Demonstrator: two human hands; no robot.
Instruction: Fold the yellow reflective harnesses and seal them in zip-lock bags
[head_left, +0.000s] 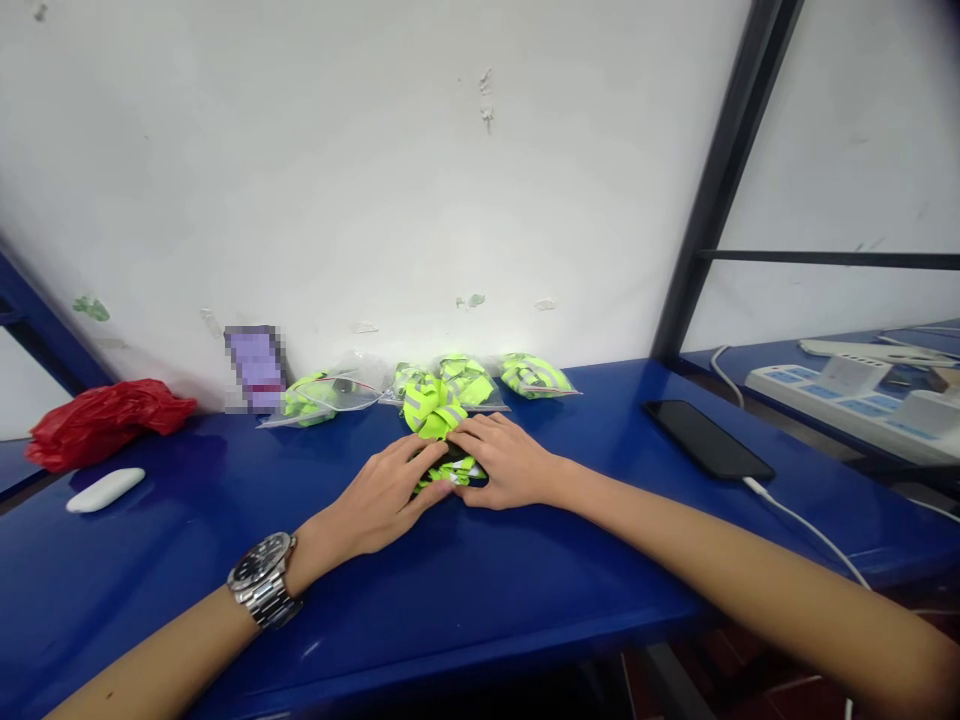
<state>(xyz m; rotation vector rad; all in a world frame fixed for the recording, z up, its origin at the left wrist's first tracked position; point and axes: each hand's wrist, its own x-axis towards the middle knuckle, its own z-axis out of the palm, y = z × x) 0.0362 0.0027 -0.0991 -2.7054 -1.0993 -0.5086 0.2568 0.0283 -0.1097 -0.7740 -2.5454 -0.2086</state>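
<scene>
Both hands meet at the middle of the blue table around a bundle of neon-yellow reflective straps with silver stripes. My left hand, with a metal watch on its wrist, grips the bundle's left side, thumb low and fingers over the top. From the right, my right hand closes on the same bundle with curled fingers. Something dark shows between the hands, partly hidden by the fingers. Behind the bundle, a clear bag of similar straps lies near the wall.
More bagged straps lie at the back right and back left. A red plastic bag and a white case are at left. A phone leans on the wall. Another phone, cabled, lies right, near a power strip.
</scene>
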